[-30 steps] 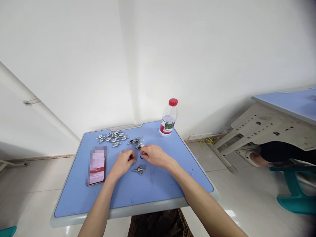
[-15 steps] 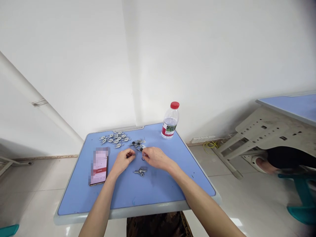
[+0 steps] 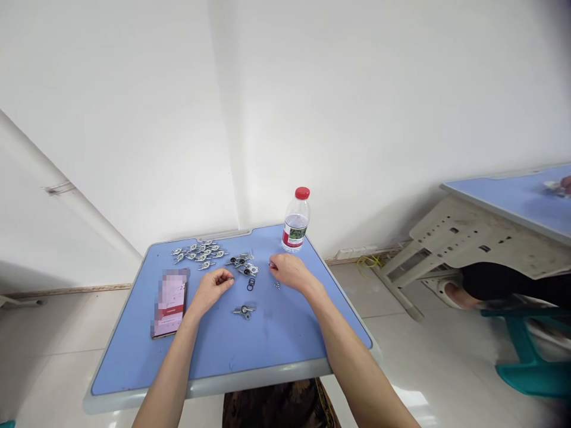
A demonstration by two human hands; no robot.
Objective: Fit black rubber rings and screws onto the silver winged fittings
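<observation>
My left hand rests on the blue table, thumb and fingers pinched; a tiny dark bit shows at the fingertips, too small to name. To the right, my right hand is also closed in a pinch, and what it holds is mostly hidden. Between the two hands lie black rings and a loose cluster of metal parts with round black pieces. A few tiny shiny bits sit just below my right hand. One metal fitting lies by itself nearer the front edge.
Several similar metal fittings are grouped at the table's back left. A phone lies left of my left forearm. Behind my right hand stands a red-capped water bottle. Another blue table and a seated person's leg are at the right.
My right hand has moved right, away from the metal parts, uncovering the black rings and tiny bits. My left hand stays pinched beside the parts. The whole view has shifted slightly.
</observation>
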